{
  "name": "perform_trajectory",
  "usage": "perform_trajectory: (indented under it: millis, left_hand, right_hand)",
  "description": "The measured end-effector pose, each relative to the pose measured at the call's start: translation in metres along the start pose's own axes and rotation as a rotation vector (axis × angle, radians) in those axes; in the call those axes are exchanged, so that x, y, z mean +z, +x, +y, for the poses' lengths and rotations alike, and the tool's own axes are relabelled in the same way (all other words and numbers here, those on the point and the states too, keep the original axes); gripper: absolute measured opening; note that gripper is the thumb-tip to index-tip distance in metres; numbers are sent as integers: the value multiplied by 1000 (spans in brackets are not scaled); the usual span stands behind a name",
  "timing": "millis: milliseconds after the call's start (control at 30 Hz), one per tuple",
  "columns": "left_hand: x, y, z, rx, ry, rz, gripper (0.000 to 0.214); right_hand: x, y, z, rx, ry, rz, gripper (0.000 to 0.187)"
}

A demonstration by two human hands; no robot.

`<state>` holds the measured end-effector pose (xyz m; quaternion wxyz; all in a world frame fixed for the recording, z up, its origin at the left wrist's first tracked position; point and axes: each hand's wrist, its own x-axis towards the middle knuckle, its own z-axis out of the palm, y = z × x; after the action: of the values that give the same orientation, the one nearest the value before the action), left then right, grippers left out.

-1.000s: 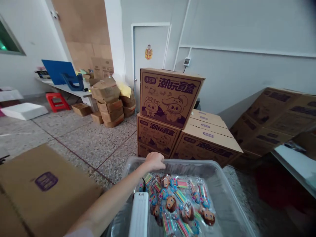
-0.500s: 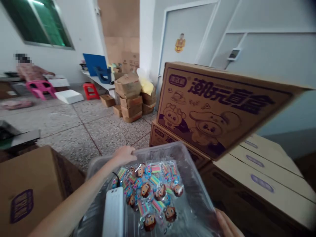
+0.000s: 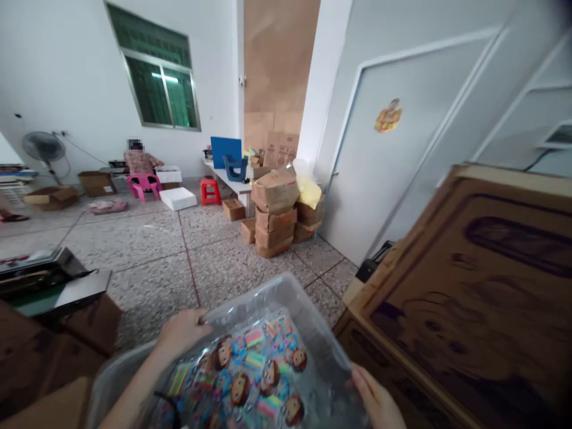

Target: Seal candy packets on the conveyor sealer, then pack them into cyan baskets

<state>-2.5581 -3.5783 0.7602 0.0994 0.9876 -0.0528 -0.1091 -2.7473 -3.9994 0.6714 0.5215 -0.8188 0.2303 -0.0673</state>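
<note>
A clear plastic tub (image 3: 328, 351) is in front of me, tilted, at the bottom of the view. My left hand (image 3: 184, 330) grips its far left rim with the fingers curled over the edge. On the right rim, my right hand (image 3: 375, 396) is closed, thumb side up. Inside lie several small clear packets (image 3: 268, 375) printed with brown-haired cartoon figures and coloured stripes. A black cable loop (image 3: 172, 408) shows at the tub's lower left, near my left forearm.
Large printed cartons (image 3: 429, 286) stand close on the right, and more boxes (image 3: 96, 325) on the left. Ahead on the speckled floor are stacked cartons (image 3: 274, 229), a red stool (image 3: 210, 192) and a white door (image 3: 384, 155). A person (image 3: 140, 159) sits far left by a pink chair (image 3: 143, 183).
My view has swung left and the tub has come forward past the cartons, which now sit nearer on the right. Both hands keep hold of the rim. The white device has mostly left view.
</note>
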Motion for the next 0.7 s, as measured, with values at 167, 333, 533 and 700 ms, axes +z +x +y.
perform_trajectory:
  millis: [167,333,533,700]
  left_hand:
    - [-41,99,-26,-47,22,-37,31]
    - [-73,206,-15,-10,50,-72,28]
    - [-93,364,40,93,145,-83,25]
    - [-123,494,85,104,207,-79,24]
  right_hand:
    - [45,84,-79,94,-13,-92,64]
    - [68,163,-108,214,36,-71,65]
    - [93,285,-96,286,190,8,71]
    - [99,420,-119,178,267,4,65]
